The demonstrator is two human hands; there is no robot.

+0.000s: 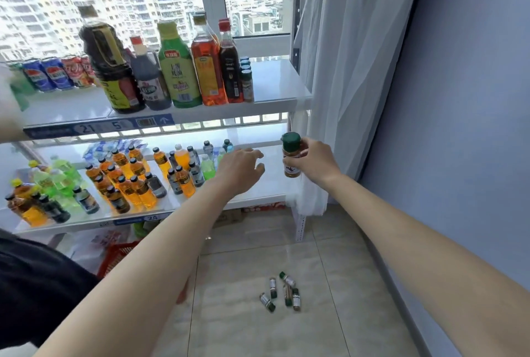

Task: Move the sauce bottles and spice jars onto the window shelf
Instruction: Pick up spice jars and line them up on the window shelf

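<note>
The right hand pinches a small clear spice jar with a dark green cap, upright, long axis vertical, cap up, held in the air below the white window shelf. At nine o'clock of it the left hand hovers with fingers spread, holding nothing. At six o'clock, five like jars lie tipped over on the beige tiled floor, pointing different ways.

Shop: price-tagged shelves of drinks
</note>
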